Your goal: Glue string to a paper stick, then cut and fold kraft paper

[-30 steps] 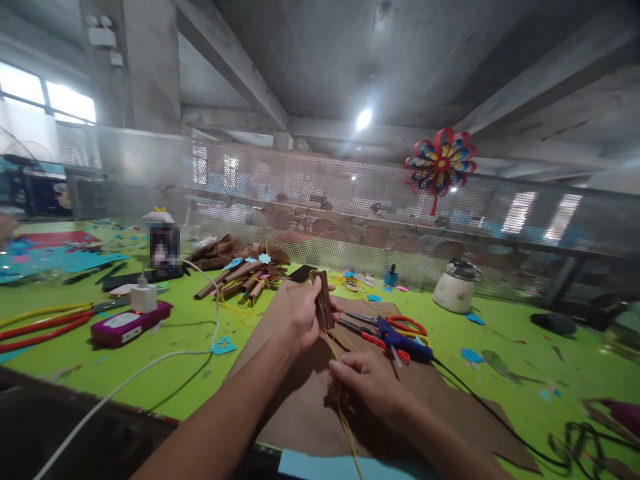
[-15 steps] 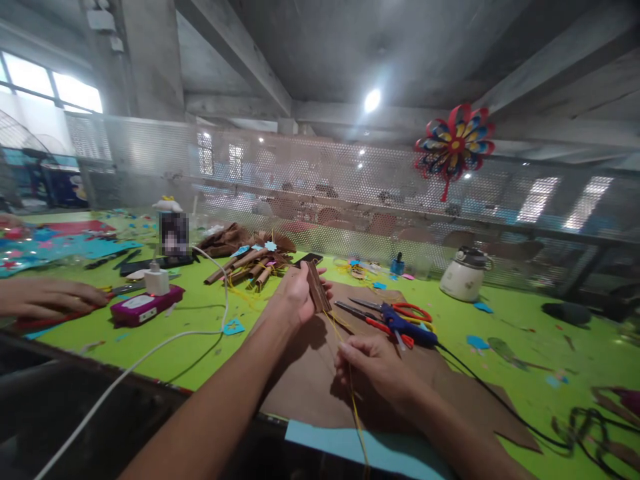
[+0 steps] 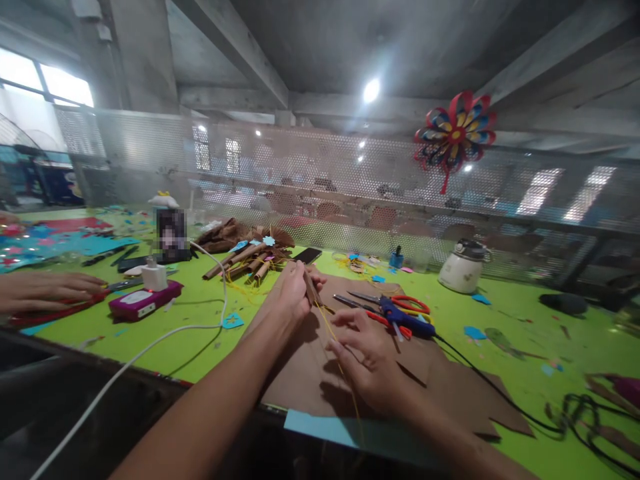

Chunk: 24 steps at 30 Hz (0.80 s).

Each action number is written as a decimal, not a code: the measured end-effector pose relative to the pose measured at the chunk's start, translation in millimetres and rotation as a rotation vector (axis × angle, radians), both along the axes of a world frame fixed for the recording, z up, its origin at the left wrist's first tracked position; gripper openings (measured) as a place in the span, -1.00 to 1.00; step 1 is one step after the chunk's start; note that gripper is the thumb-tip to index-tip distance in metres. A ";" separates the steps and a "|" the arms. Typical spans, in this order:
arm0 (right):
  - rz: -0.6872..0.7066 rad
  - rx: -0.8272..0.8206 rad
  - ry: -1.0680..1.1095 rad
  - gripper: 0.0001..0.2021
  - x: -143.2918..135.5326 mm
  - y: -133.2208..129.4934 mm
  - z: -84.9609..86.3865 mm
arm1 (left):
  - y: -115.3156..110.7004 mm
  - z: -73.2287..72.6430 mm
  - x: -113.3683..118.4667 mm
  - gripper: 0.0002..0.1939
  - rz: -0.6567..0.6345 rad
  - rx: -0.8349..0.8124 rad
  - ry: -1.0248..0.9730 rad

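My left hand (image 3: 296,292) is closed around a folded strip of brown paper (image 3: 311,288), held upright over the brown sheet. From the strip's lower end a thin yellow string (image 3: 325,321) runs down toward me, past the thumb of my right hand (image 3: 367,357). The fingers of that hand are apart and curved beside the string, with nothing visibly gripped. Beneath both hands lies a large brown paper sheet (image 3: 295,380). Just beyond my right hand are scissors with red handles (image 3: 415,304) and a blue glue gun (image 3: 403,319).
Brown paper rolls (image 3: 250,260) lie at the back, near a black phone (image 3: 307,255). A purple power strip (image 3: 146,301) with a white cable is at left, near another person's hand (image 3: 55,291). A white jug (image 3: 460,270) stands at right; a black cord (image 3: 480,373) crosses the sheet.
My right hand's fingers have spread from a pinch on the yellow string, and the hand has shifted slightly. My left hand has tilted the brown strip, which now shows a narrower side.
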State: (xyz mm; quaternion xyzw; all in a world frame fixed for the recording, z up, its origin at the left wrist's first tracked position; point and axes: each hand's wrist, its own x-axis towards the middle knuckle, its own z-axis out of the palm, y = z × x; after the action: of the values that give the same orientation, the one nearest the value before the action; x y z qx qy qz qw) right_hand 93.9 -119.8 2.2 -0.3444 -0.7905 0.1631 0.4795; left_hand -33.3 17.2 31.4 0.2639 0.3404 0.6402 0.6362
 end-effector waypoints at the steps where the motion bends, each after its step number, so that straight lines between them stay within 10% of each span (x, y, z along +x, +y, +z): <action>1: 0.052 0.054 -0.048 -0.79 -0.1 -1.8 2.8 | 0.2 -0.5 0.2 -0.72 0.007 -0.016 0.006; 6: 0.366 -0.083 -0.063 -0.80 -0.8 -4.8 7.4 | -1.6 -1.1 1.8 -0.74 -0.018 -0.053 0.017; 24: 0.148 -0.057 -0.197 -0.69 -7.7 -18.2 -5.7 | 8.6 -11.2 5.3 -0.68 0.044 -0.085 0.076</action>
State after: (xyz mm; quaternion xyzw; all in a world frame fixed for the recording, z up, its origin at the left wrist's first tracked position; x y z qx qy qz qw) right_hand 86.1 -138.0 -3.6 -0.3130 -0.8521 0.1860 0.3760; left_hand -28.0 25.8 20.2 0.2532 0.3972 0.6283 0.6192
